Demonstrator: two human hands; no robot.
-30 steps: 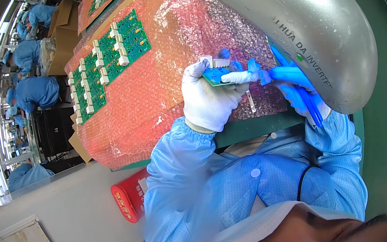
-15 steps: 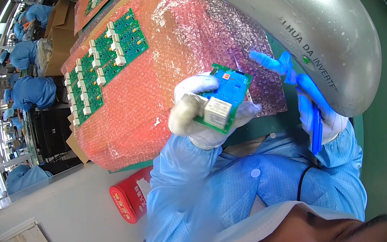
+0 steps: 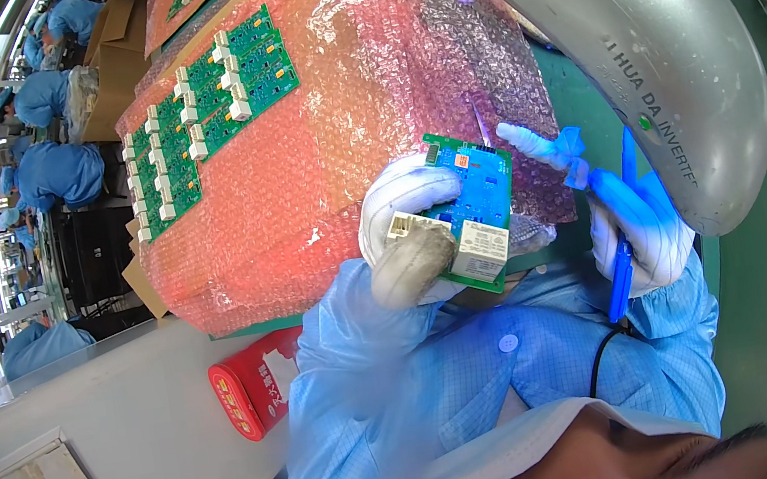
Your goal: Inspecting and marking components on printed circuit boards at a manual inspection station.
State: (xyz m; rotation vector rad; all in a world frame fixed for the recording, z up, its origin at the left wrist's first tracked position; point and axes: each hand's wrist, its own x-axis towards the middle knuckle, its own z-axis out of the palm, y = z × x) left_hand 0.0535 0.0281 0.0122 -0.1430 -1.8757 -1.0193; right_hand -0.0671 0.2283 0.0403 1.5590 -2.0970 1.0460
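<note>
My left hand, in a white glove with darkened fingertips, grips a green circuit board by its left side. The board is tilted, with pale block-shaped parts along its lower end, and blue light falls across it. At the right, my gloved right hand is closed round a slim blue pen-like stick. From this hand one finger stretches toward the board's upper right edge, with a blue wrap around it. A small gap separates that fingertip from the board.
Pink bubble wrap covers the bench, with several green boards in rows on it. A silver lamp head hangs at the right. A red tin stands on the grey surface at left. Several people in blue work beyond cardboard boxes.
My left hand has brought the board rightward and slightly down, turning it more upright. The stick in my right hand has shifted, and its upper end now shows above the fingers.
</note>
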